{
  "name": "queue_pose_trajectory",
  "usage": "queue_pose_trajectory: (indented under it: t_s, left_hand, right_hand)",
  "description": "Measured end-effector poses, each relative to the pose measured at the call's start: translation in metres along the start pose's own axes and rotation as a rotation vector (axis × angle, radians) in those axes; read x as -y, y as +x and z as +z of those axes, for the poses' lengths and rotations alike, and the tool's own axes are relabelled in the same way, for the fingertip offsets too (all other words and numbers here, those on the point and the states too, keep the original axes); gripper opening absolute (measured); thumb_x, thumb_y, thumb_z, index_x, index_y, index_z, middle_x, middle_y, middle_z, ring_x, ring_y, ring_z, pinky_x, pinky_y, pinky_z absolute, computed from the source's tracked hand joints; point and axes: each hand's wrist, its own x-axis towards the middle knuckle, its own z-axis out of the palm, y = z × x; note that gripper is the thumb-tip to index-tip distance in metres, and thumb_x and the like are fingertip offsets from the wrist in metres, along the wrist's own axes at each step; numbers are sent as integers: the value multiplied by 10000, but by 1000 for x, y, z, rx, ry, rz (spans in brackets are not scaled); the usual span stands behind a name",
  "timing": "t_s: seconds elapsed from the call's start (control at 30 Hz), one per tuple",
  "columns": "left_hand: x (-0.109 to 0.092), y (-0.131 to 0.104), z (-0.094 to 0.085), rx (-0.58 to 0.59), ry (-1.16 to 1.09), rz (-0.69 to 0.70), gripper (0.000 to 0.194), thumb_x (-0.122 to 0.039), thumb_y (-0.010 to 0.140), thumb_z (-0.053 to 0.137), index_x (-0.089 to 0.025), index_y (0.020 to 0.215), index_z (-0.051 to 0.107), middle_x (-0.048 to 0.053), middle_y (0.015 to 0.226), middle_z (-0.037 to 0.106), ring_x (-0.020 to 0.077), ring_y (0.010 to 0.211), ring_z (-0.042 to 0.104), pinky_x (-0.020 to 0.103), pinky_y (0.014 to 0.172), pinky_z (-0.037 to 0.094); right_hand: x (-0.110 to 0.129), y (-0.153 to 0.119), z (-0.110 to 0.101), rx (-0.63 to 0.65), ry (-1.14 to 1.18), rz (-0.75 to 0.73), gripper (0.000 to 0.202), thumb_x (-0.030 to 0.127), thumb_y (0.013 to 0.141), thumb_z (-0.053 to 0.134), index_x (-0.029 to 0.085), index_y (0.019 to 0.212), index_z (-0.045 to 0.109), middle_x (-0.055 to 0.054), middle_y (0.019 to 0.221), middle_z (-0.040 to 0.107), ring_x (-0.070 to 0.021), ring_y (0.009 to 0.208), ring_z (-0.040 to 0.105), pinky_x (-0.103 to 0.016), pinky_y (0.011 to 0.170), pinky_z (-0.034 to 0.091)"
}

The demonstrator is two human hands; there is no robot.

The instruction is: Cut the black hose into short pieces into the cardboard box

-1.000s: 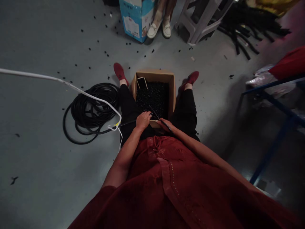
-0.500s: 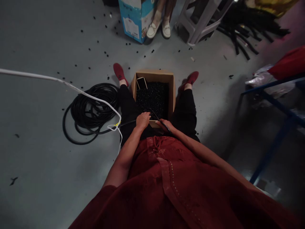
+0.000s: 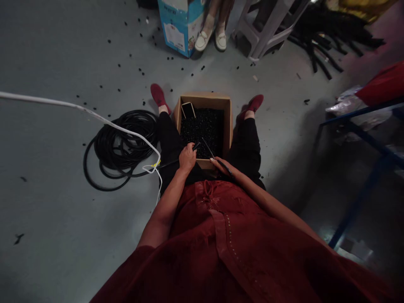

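Note:
My left hand (image 3: pixel 187 158) is closed around a black hose (image 3: pixel 168 163), whose short free end sticks out past the fingers over the carton. The hose runs back across my left thigh to a loose coil (image 3: pixel 121 143) on the floor. Closed around dark-handled scissors (image 3: pixel 208 148), my right hand (image 3: pixel 221 166) rests by the carton's near edge. Their thin blade points up and left, apart from the hose end. Between my legs stands an open cardboard carton (image 3: pixel 227 126) holding many small black pieces (image 3: pixel 202 126). A dark, pale-edged rectangular object (image 3: pixel 188 110) leans in its far left corner.
A white cord (image 3: pixel 104 119) crosses on the left above the coil. Ahead are a blue box (image 3: pixel 173 31), another person's feet (image 3: pixel 208 40) and a grey plastic stool (image 3: pixel 260 40). Black strips (image 3: pixel 328 46) lie at upper right; a blue metal frame (image 3: pixel 362 193) stands at right. Black bits dot the floor.
The scissor blade has swung up and away from the hose end. My left hand has turned slightly, its fingers and the hose end now tipping farther forward. The coil and carton stay put.

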Motion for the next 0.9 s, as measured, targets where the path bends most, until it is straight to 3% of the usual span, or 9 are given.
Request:
queue_pose_trajectory:
  t_s: [0.3,0.6,0.9]
  left_hand:
    - [-2,-2,0,39,44,20,194,-236,960,517,-212,1152,530,92,1089,695,230,1033,658,310,867,481]
    - [1,-5,6,63,53,109,176,-221,953,521,-211,1129,535,83,1062,687,221,1025,649,307,872,476]
    - [2,-4,7,94,41,153,143,-201,945,528,-204,1088,533,74,1029,681,217,999,642,310,863,469]
  right_hand:
    - [6,5,2,89,-116,-11,332,480,993,413,197,884,549,-13,740,626,-152,661,619,-257,633,510]
    - [7,12,3,92,-148,9,404,561,946,500,181,1049,595,-54,898,702,-187,805,661,-272,731,512]
    - [0,18,6,71,-178,-27,380,544,947,498,185,1029,590,-49,912,687,-185,833,640,-288,775,504]
